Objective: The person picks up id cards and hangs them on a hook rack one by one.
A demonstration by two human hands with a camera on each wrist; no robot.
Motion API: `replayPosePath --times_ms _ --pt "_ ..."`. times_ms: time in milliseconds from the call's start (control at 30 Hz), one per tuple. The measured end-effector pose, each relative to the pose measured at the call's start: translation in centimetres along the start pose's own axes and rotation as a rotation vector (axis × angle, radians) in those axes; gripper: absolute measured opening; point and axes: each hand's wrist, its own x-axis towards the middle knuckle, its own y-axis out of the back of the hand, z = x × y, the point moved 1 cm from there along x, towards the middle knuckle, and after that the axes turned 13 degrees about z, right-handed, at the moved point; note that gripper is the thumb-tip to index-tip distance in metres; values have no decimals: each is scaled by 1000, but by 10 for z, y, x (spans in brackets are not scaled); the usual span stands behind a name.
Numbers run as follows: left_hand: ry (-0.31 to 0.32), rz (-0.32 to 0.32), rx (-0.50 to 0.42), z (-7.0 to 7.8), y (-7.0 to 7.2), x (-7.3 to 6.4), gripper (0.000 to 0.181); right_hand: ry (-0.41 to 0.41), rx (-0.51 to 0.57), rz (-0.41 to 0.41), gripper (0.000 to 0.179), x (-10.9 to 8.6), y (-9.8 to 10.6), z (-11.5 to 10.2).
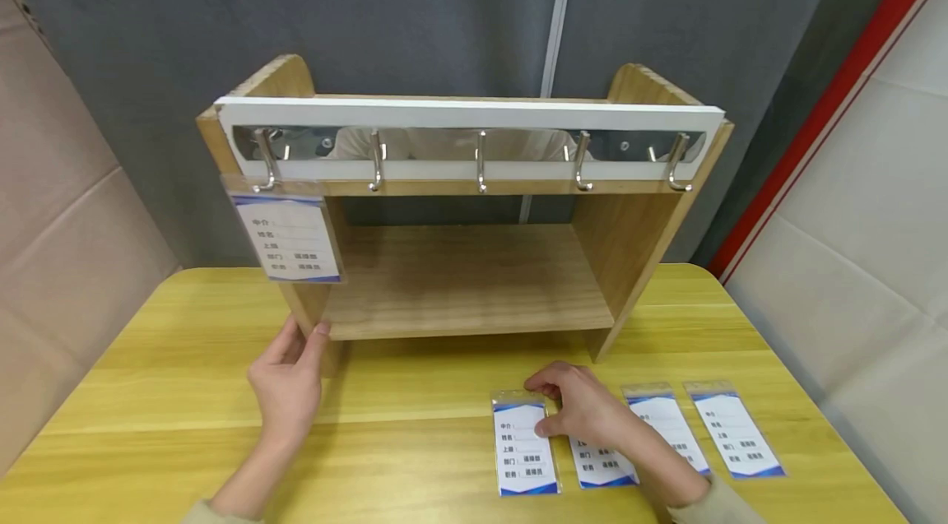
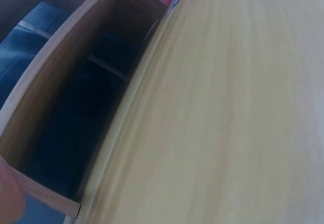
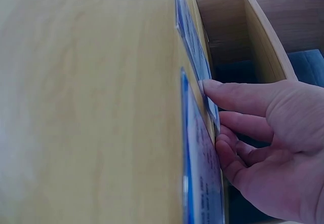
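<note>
At the lower left of the head view, the person's left hand (image 1: 287, 392) grips the front edge of the wooden rack (image 1: 474, 281) near its foot, thumb on the side facing the lower shelf and the other fingers on the outer side of the upright. Right of lower centre, the right hand (image 1: 581, 409) reaches over a row of four clear-sleeved cards on the yellow wood-grain tabletop (image 1: 415, 433). Its thumb touches the right edge of the leftmost card (image 1: 518, 458), and its bent index finger sits by that card's upper right corner, with a gap between the two tips; I cannot tell whether they pinch it. Partly covered by this hand is the second card (image 1: 603, 470); the forearm crosses part of the third card (image 1: 670, 425), and the fourth card (image 1: 735, 435) lies unobstructed at the right end.

Across the upper middle, the rack's white strip (image 1: 437, 170) carries a shiny metal plate (image 1: 429, 143) with five hooks (image 1: 481, 162). From the leftmost hook, at the upper left, hangs a fifth card (image 1: 292, 243), in front of the left upright. Behind the rack is a dark grey curtain (image 1: 415, 14), and a red band (image 1: 829, 108) runs down the right side. In the right wrist view, the thumb rests against the end of a card, the remaining fingers curled just below it.
</note>
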Motion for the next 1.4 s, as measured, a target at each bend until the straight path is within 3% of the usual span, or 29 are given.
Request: replayPosePath --times_ms 233,733,1167,1400 --pt "-1 4 0 -2 1 1 38 45 -3 -21 42 1 2 1" --pt "-4 2 2 -2 1 2 37 36 -8 -33 36 5 -2 1" --pt "12 -5 -5 -1 1 1 37 68 -17 -88 40 5 1 1" --pt "9 -7 -7 -1 1 0 37 75 -16 -72 39 4 1 0"
